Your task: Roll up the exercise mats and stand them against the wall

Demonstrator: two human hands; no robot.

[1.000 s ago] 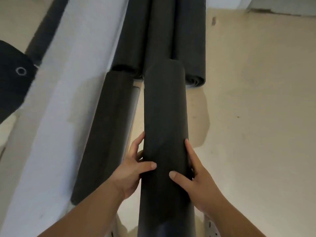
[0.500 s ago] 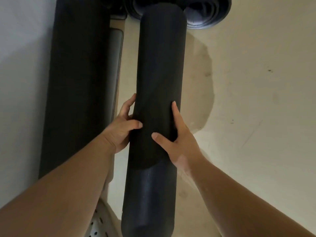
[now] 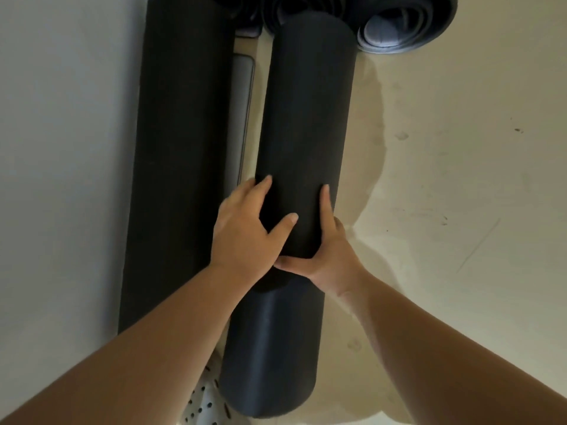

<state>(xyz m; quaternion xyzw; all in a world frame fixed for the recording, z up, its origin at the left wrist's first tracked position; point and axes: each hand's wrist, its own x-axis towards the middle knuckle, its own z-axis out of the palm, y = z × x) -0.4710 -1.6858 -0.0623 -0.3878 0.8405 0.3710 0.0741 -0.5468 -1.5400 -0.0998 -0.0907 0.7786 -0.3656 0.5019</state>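
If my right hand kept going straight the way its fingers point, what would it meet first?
Your right hand would slide up the rolled mat it grips; beyond that, probably the loosely coiled mat at its far end, though depth is unclear.

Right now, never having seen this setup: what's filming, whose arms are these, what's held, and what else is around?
No robot here. One camera sits on a person's head, looking forward and down, so the arms are the wearer's own. The left grip and right grip, both bare hands, curl round one rolled dark mat from either side. Beside it, next to the pale wall, is a second rolled mat. Ends of more rolls show at the top edge. Below is a beige floor.
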